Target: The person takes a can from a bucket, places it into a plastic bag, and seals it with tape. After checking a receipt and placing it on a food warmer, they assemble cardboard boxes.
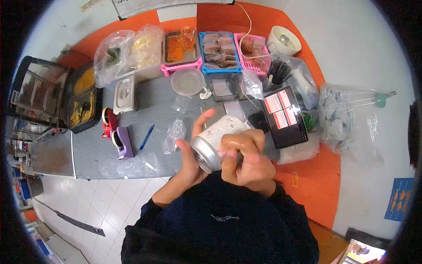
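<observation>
A silver can with a white printed label (215, 137) is tilted in front of my chest, its metal end toward the lower left. My left hand (192, 152) supports it from the left and below, thumb and a finger stretched out around it. Bent fingers of my right hand (247, 157) press against the label on the can's right side. What lies between those right fingertips, if anything, is too small to tell. A crumpled clear plastic bag (175, 136) lies on the grey table (154, 112), left of the can.
A tablet (285, 117) leans at the right. Tape dispensers (122, 143) and a blue pen (146, 137) lie left. Behind are a lidded metal container (125, 94), a round plastic tub (187, 82), a blue basket (221, 70) and pink baskets (259, 71).
</observation>
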Available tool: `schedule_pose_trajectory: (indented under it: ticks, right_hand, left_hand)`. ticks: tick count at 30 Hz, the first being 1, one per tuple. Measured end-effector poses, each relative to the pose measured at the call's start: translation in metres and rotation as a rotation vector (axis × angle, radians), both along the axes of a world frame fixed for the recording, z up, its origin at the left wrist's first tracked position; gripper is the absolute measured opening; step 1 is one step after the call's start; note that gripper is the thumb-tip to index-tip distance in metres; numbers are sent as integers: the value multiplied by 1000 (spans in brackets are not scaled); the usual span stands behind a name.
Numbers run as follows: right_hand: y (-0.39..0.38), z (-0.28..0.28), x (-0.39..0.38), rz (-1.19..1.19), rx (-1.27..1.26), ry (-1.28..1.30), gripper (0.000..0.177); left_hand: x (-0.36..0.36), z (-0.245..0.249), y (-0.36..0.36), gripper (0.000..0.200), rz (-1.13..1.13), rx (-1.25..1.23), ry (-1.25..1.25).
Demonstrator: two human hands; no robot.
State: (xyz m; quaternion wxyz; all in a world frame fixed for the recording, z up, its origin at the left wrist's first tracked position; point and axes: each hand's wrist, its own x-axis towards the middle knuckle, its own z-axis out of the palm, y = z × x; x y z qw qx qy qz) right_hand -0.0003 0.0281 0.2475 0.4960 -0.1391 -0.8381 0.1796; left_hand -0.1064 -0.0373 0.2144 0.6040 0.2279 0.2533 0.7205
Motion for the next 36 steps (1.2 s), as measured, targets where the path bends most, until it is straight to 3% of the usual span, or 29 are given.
schedule_pose_trajectory:
  ticks: [4, 6, 10, 12, 19, 21, 22, 25, 27, 30, 36]
  right_hand:
    - [-3, -3, -2, 78, 50, 6, 24]
    - [-2, -18, -14, 128, 90, 336, 37]
    - [-1, -17, -14, 161, -49, 319, 43]
    - [-2, -26, -17, 212, -82, 418, 36]
    - [-4, -32, -14, 244, -79, 380, 34]
    - [-7, -30, -26, 165, -136, 632, 36]
    - [-6, -30, -23, 164, -135, 633, 36]
    - [-5, -33, -12, 108, -87, 311, 32]
    - [-6, -37, -9, 52, -164, 276, 30]
    - [-1, -43, -4, 131, -152, 253, 32]
    - [6, -52, 3, 99, -124, 299, 36]
  left_hand:
    - [9, 9, -10, 96, -25, -46, 46]
    - [11, 11, -13, 92, -6, -50, 40]
    - [16, 1, -18, 88, 12, -64, 48]
    - [19, -1, -20, 85, 81, -122, 42]
    - [19, -6, -27, 83, 48, -148, 23]
    - [20, -10, -27, 82, 36, -104, -3]
    - [20, -9, -27, 82, 35, -103, -2]
    - [21, -8, -27, 80, 13, -179, -15]
    - [21, -12, -26, 67, -46, -191, -173]
    - [25, -11, -26, 76, -73, -279, -141]
    - [27, -15, -21, 69, -113, -232, -199]
